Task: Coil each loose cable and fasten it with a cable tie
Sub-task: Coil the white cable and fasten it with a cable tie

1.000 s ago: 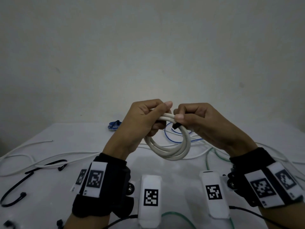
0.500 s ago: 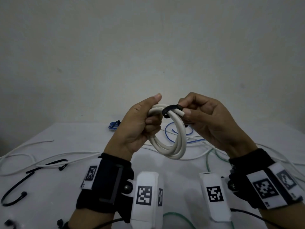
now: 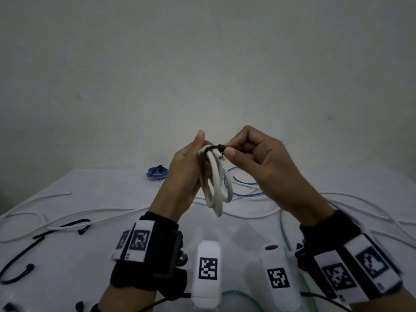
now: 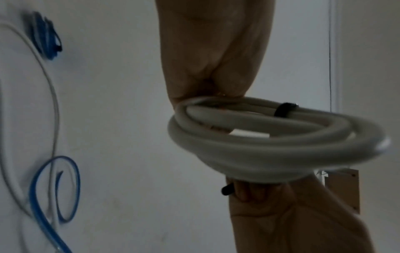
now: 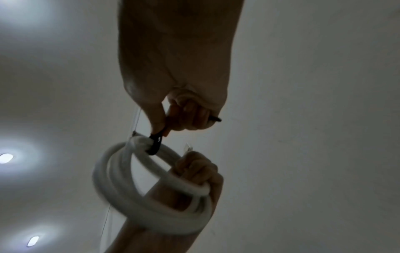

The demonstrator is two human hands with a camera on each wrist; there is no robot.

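Observation:
A thick white cable coil (image 3: pixel 216 191) hangs edge-on above the table, held up in front of me. My left hand (image 3: pixel 201 152) grips the top of the coil, thumb upright. A black cable tie (image 3: pixel 212 149) loops round the strands at the top. My right hand (image 3: pixel 227 148) pinches the tie's end between thumb and forefinger, just right of the coil. The left wrist view shows the coil (image 4: pixel 270 145) with the tie (image 4: pixel 285 109) across it. In the right wrist view, the right hand (image 5: pixel 163 130) pinches the tie (image 5: pixel 155 145) above the coil (image 5: pixel 129 196).
On the white table (image 3: pixel 126 251) lie several loose white cables (image 3: pixel 90 212), spare black ties (image 3: pixel 27 251) at the left, a loose blue cable (image 3: pixel 244 193) and a green cable (image 3: pixel 283 228). A tied blue coil (image 3: pixel 157 173) sits at the back.
Both hands rose. The coil turned from face-on to edge-on. The black tie now loops round the coil's top, with its end drawn rightward by the right hand.

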